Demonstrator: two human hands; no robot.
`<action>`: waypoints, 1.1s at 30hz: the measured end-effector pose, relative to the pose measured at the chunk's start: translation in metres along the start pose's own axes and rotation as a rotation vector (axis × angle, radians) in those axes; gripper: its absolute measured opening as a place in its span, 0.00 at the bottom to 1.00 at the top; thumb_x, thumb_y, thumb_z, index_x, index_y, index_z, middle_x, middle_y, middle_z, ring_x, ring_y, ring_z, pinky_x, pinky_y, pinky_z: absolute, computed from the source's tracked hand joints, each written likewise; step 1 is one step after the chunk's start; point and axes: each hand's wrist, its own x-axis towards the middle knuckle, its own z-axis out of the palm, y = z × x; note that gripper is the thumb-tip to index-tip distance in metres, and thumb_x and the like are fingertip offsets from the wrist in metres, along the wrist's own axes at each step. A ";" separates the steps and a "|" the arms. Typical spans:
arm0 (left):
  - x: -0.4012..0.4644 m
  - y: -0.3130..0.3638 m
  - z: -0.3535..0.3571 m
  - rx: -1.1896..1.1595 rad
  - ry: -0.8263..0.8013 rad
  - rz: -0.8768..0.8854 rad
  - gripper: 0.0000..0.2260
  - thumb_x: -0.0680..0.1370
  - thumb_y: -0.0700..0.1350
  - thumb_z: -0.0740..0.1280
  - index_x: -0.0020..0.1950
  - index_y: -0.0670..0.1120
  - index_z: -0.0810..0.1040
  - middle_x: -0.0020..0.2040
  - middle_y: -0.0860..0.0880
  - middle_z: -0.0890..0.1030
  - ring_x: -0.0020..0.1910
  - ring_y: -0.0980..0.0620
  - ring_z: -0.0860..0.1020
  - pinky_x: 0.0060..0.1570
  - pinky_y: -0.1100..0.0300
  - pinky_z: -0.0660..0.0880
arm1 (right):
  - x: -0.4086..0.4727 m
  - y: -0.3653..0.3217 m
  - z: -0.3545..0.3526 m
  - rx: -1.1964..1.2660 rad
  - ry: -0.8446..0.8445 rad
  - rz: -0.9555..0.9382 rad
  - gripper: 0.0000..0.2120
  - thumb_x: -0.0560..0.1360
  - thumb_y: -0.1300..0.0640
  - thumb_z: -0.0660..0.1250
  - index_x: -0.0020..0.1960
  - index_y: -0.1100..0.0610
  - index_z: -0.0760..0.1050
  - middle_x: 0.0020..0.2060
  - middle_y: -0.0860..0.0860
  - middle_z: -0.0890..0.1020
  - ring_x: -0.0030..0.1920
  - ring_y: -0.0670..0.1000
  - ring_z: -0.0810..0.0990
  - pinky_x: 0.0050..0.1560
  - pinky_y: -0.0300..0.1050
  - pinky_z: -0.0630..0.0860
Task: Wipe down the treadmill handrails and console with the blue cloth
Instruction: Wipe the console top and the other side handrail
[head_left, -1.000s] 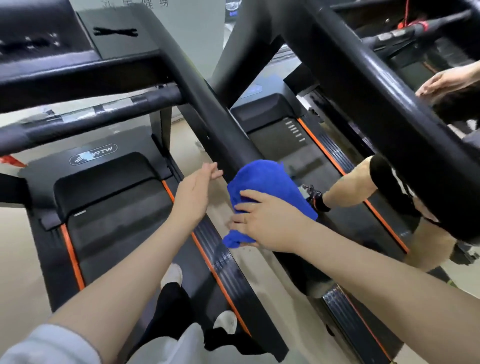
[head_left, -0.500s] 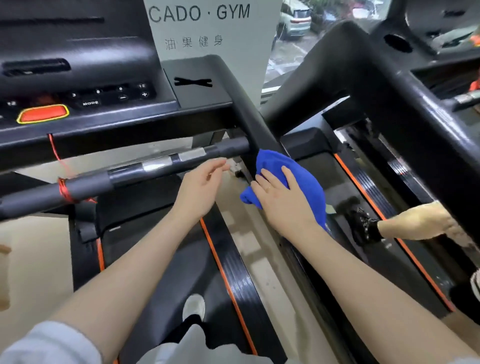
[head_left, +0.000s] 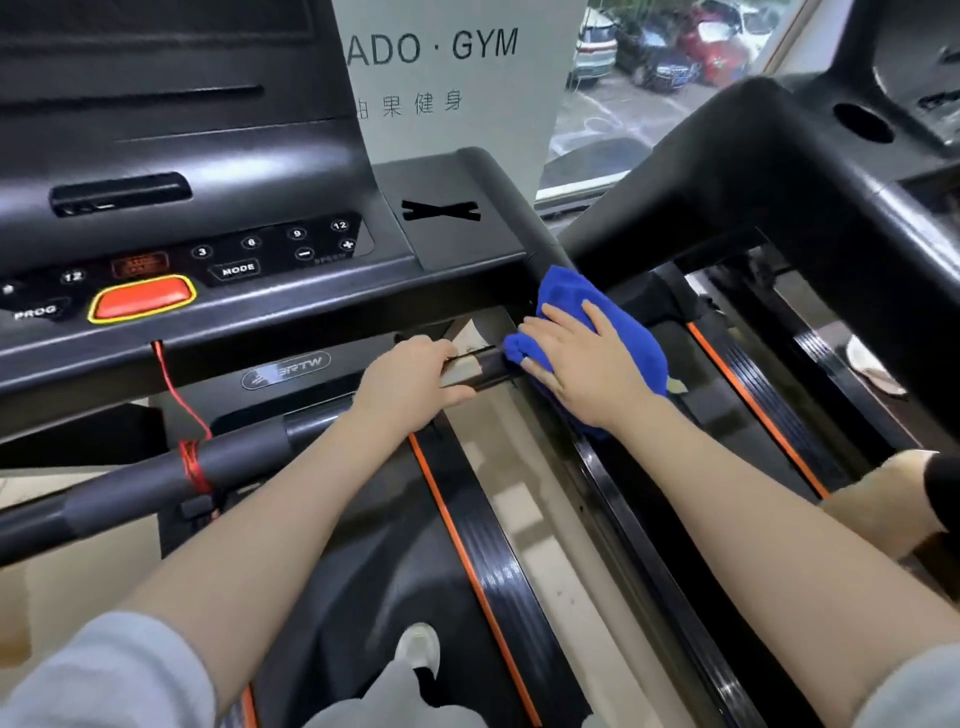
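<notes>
We log the blue cloth (head_left: 613, 332) bunched against the right upright of the treadmill, where the front crossbar handrail (head_left: 228, 462) meets the frame just below the right corner of the console (head_left: 218, 260). The cloth drapes over the joint; its upper edge touches the console's corner and its lower edge hangs below the wrist.

Our right hand (head_left: 582, 364) lies flat on the cloth, fingers spread and nearly straight, pressing it onto the frame. The fingertips reach the cloth's left fold, where it touches the end of the handrail. Nothing is pinched; the palm bears down only.

Our left hand (head_left: 410, 379) is curled round the handrail just beside the cloth, thumb under the bar, fingers over the top, gripping the section with the metal sensor plate (head_left: 460, 371). The two hands are near each other but not touching.

Further along the handrail, toward the left, a red cord (head_left: 195, 462) is wound around the bar and runs up to the underside of the console. On the console face we note a red stop button (head_left: 143, 300) with a yellow rim, a MODE key (head_left: 238, 270) and numbered speed keys. A black taped cross (head_left: 440, 210) marks the flat tray at the console's right end.

Below, the running belt (head_left: 374, 561) shows an orange stripe on its right side rail, and one white shoe (head_left: 418, 652) stands on the belt. A second treadmill (head_left: 810, 171) stands to the right, with another person's bare leg (head_left: 883, 499) on it. A white GYM sign (head_left: 457, 83) stands behind the console.
</notes>
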 end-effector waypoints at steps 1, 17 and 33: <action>0.003 -0.001 0.000 -0.009 0.010 0.012 0.23 0.72 0.57 0.69 0.63 0.46 0.74 0.57 0.44 0.77 0.58 0.44 0.75 0.54 0.52 0.72 | -0.002 -0.005 0.002 -0.006 0.011 -0.016 0.24 0.81 0.47 0.52 0.74 0.55 0.60 0.73 0.50 0.65 0.74 0.50 0.56 0.73 0.51 0.47; 0.011 -0.006 -0.005 -0.057 -0.018 0.052 0.22 0.71 0.57 0.70 0.59 0.45 0.75 0.54 0.45 0.78 0.54 0.45 0.75 0.48 0.53 0.72 | 0.047 0.023 -0.017 -0.180 -0.215 -0.307 0.24 0.64 0.64 0.66 0.60 0.61 0.75 0.61 0.57 0.78 0.67 0.58 0.71 0.69 0.52 0.64; 0.007 0.001 -0.002 0.034 0.036 0.064 0.18 0.74 0.56 0.67 0.56 0.44 0.73 0.52 0.45 0.76 0.53 0.44 0.75 0.40 0.55 0.67 | -0.077 0.007 0.013 -0.361 -0.080 -0.183 0.28 0.67 0.56 0.56 0.65 0.64 0.72 0.67 0.60 0.72 0.67 0.61 0.70 0.69 0.55 0.57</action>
